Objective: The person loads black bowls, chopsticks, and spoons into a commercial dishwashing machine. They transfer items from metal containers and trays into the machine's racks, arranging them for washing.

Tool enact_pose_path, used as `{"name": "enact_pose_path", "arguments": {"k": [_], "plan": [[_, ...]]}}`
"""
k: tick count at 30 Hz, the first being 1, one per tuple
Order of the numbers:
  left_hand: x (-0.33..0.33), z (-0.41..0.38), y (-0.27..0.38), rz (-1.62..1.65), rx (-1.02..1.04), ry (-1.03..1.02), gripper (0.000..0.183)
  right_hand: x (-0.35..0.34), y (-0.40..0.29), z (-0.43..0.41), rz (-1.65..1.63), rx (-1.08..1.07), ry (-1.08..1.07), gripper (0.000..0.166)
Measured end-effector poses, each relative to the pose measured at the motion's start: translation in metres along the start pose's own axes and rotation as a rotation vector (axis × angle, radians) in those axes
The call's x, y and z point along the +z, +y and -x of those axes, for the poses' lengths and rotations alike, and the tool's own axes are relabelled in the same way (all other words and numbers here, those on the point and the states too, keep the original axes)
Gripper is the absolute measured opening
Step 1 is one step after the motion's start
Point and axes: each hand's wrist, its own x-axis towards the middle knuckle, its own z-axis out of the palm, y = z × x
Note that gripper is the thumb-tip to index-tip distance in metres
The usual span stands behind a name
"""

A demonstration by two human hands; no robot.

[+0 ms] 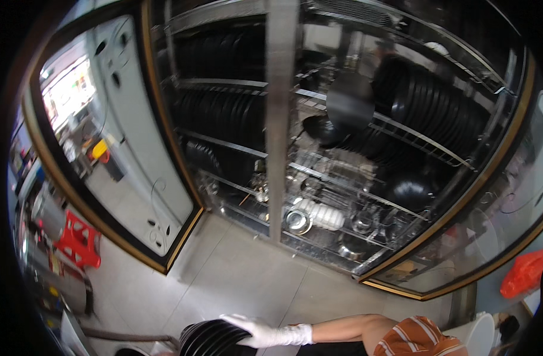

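Note:
In a white glove, my right hand (260,331) reaches across the bottom of the view and grips a stack of black bowls or plates (213,338) by its rim. The lower part of this stack is cut off by the picture's edge. My left hand is out of view. Before me stands a tall dish cabinet with a metal centre post (278,133). Black dishes (436,107) stand on edge in rows on its wire shelves (423,140). Low inside are a shiny steel bowl (298,221) and a row of nested white bowls (327,216).
Both cabinet doors stand open, the left door (138,147) and the right door (467,249) framing the grey tiled floor (240,271). A red plastic stool (80,240) is at the left. On the right hangs a red plastic bag (525,271).

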Motion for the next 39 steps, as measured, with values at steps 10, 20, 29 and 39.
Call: {"name": "enact_pose_path", "arguments": {"k": [10, 20, 29, 39], "plan": [[0.059, -0.019, 0.373, 0.519, 0.209, -0.806, 0.044, -0.319, -0.216, 0.024, 0.075, 0.442, 0.506, 0.066], [0.184, -0.058, 0.591, 0.513, 0.105, -1.349, 0.033, -0.551, -0.279, -0.042, 0.146, 0.569, 0.772, 0.038], [0.306, -0.066, 0.673, 0.460, 0.054, -1.658, 0.041, -0.615, -0.303, -0.082, 0.293, 0.734, 1.042, 0.019], [0.433, 0.022, 0.700, 0.275, 0.070, -2.034, 0.030, -0.641, -0.304, -0.093, 1.136, 1.019, 1.100, 0.013]]}}
